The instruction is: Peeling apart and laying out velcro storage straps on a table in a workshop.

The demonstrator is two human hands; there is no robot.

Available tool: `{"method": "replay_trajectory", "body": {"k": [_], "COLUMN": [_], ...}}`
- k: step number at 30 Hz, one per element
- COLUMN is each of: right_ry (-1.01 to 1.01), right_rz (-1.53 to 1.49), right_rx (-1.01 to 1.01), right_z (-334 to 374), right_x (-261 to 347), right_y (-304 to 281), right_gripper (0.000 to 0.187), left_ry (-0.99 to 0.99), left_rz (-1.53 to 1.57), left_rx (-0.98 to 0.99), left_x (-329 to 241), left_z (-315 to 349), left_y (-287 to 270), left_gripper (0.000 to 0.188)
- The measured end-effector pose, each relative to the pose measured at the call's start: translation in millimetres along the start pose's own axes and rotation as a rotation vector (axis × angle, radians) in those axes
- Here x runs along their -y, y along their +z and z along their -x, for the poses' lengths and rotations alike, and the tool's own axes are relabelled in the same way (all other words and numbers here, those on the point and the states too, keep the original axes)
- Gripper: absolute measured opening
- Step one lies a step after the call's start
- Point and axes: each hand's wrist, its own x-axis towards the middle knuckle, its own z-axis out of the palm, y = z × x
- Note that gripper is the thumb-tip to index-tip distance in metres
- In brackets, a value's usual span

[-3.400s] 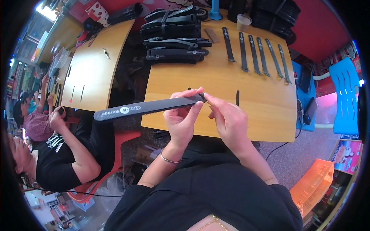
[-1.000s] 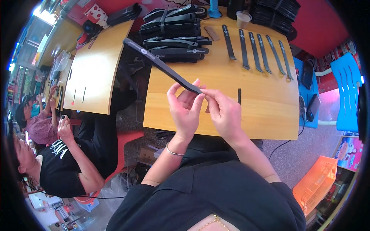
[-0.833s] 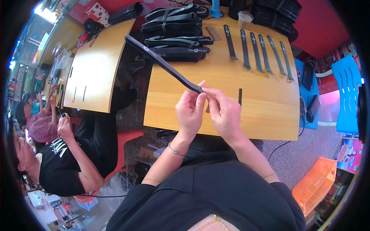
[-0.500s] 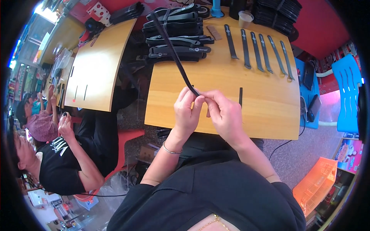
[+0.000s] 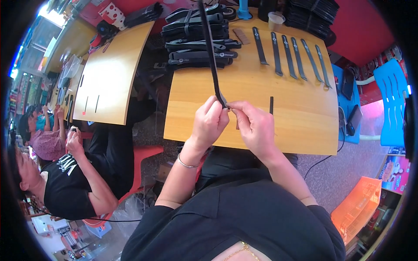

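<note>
A long black strap [image 5: 210, 52] rises from my left hand [image 5: 209, 121], its thumb and fingers pinched round the lower end. The fingertips of my right hand [image 5: 256, 128] meet the left ones at that same end, in a closed pinch. My fingers partly cover the strap's end, and its detail is too small to make out. Just right of my right hand, a short black strip [image 5: 271, 105] lies on the wooden table [image 5: 183, 104].
Bundled black straps [image 5: 198, 32] are piled at the far left of the table. Several straps [image 5: 277, 56] lie in a row at far right, near a plastic cup [image 5: 276, 19]. To my left a person [image 5: 69, 182] sits by another table [image 5: 104, 65]. An orange crate [image 5: 356, 211] stands right.
The strap has swung from leaning left to nearly upright, its top moving right. My left hand has turned and closed more tightly. My right hand keeps close to the strap's lower end.
</note>
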Motion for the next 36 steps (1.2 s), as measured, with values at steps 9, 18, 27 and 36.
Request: {"method": "replay_trajectory", "body": {"k": [9,18,27,36], "right_ry": [-0.055,0.017,0.202,0.242], "right_rz": [0.051,-0.001,-0.176,-1.072], "right_rx": [-0.027,0.027,0.211,0.096], "right_z": [-3.0,-3.3,-5.7,8.3], "right_x": [1.2,0.0,-4.3,-17.1], "right_y": [-1.1,-9.3,-36.2,2.3], "right_gripper": [0.012,0.01,0.026,0.011], "left_ry": [-0.092,-0.16,-0.472,-0.49], "left_rz": [0.15,0.32,0.71,0.879], "left_rx": [0.03,0.172,-0.038,-0.055], "left_x": [3.1,1.8,-13.0,-32.7], "left_z": [-3.2,-2.5,13.6,13.7], "left_y": [-3.2,-16.1,10.9,18.3], "left_gripper": [0.011,0.018,0.028,0.032]}}
